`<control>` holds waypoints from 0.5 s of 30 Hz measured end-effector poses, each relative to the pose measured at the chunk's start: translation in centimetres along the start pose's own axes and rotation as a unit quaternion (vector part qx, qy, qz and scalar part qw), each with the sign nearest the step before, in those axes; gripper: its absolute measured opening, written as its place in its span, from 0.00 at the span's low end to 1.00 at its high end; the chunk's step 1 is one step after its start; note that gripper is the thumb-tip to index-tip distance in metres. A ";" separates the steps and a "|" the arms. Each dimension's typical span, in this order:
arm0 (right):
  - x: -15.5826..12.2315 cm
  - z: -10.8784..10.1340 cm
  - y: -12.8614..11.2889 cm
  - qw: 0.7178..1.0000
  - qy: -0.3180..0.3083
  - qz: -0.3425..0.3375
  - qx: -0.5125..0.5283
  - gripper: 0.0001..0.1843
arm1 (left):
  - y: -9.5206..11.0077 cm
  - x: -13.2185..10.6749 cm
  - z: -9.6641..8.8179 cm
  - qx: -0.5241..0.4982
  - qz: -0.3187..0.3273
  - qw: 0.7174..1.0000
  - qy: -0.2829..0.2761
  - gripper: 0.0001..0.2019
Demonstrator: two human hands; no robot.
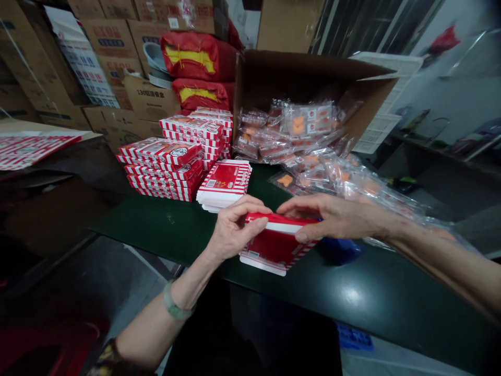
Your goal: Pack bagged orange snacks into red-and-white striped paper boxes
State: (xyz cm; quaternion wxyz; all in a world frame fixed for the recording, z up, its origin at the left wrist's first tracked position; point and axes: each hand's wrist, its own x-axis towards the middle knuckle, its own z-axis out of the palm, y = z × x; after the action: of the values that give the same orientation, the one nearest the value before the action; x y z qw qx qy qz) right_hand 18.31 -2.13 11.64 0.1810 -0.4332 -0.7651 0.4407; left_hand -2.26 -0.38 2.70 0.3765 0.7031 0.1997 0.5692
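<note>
A red and white striped carton (276, 248) stands on its edge at the near side of the dark green table (164, 224). My left hand (234, 228) grips its left end, fingers curled over the top edge. My right hand (332, 216) pinches the carton's top right edge between thumb and fingers. A jade bangle circles my left wrist. Just beyond the hands lies a stack of flat, unfolded cartons (224, 184) of the same pattern.
Stacks of filled striped boxes (168, 167) stand at the left rear. An open cardboard box (309, 78) on its side spills clear plastic packets (313, 151) with orange contents across the right. Brown cartons and red sacks (193, 55) fill the back.
</note>
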 end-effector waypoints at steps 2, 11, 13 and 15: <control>-0.2 0.0 0.0 1.000 0.002 0.004 0.003 0.15 | 0.3 0.3 -0.1 -0.021 -0.014 1.000 -0.006 0.06; -0.6 2.4 -0.2 0.991 0.055 -0.051 -0.109 0.12 | 0.4 0.9 0.2 -0.124 -0.121 0.985 0.015 0.08; -0.7 2.7 0.1 0.983 0.059 -0.080 -0.155 0.15 | 0.0 0.6 0.3 -0.128 -0.090 0.988 0.013 0.10; -0.8 2.8 0.5 0.975 0.067 -0.088 -0.193 0.17 | -0.5 0.0 0.6 -0.141 -0.054 0.988 0.024 0.12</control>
State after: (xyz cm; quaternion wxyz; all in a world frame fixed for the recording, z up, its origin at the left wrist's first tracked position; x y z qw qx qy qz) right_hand 17.17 -4.09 9.78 0.1829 -0.4198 -0.8568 0.2372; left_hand -1.62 -0.19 2.27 0.4973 0.6171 0.1643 0.5872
